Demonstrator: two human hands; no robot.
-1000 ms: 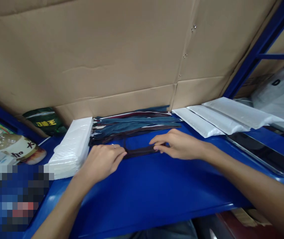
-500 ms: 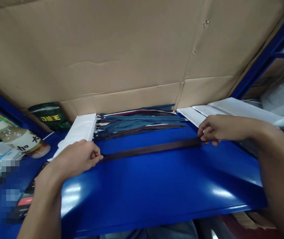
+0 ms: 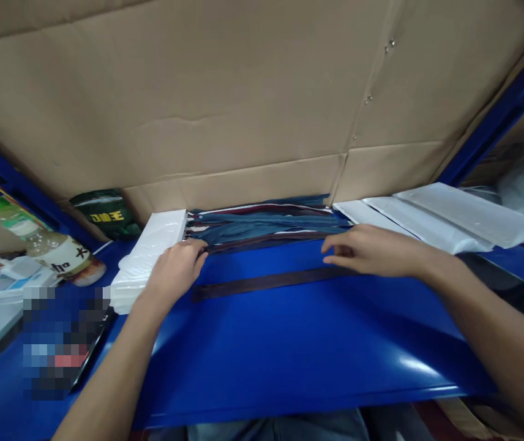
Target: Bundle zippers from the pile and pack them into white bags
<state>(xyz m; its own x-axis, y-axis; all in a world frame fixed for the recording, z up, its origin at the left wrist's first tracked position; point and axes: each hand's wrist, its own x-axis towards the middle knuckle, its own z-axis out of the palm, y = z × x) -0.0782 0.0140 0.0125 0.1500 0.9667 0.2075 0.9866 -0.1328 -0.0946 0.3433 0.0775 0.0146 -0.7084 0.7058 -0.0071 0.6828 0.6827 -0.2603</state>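
Observation:
A dark brown strip lies stretched out flat on the blue table, free of both hands. Behind it sits a pile of several blue, dark and maroon strips against the cardboard wall. My left hand reaches to the left end of that pile, fingertips touching a dark strip there, fingers loosely curled. My right hand hovers at the pile's right end, above the lone strip's right end, fingers extended and slightly apart, holding nothing I can see.
A stack of white plastic bags lies left of the pile. Flat white packets lie at the right. A bottle and a green packet sit at the far left. A cardboard wall closes the back.
Both hands pulled the brown strip out straight, laid it on the table and let go. They have since moved back to the pile.

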